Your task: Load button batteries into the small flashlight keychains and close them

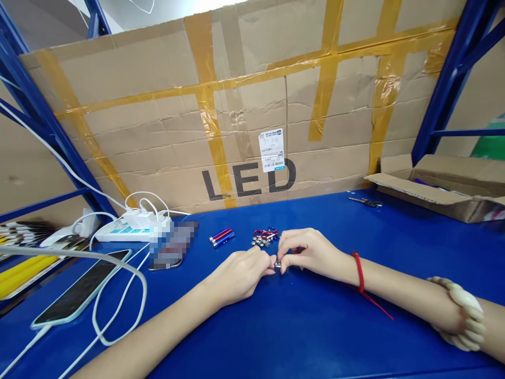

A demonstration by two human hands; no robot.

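My left hand [243,272] is closed around a small flashlight [277,266], mostly hidden in the fingers; a silvery end and a trace of red show. At that end, my right hand [305,250] pinches with thumb and fingertips, so both hands meet just above the blue tabletop [315,326]. Just beyond them lies a pile of small round silvery caps [260,241], mixed with red and blue carabiner clips [271,233]. To the left of the pile, several slim metal flashlights [221,237] in purple, red and blue rest side by side.
A tall cardboard sheet [165,142] marked LED stands behind the table. At left are a white power strip [126,231] with looping cables, a phone [81,289] and a blurred-out dark object [173,246]. Keys [365,201] and an open carton [442,184] sit at right.
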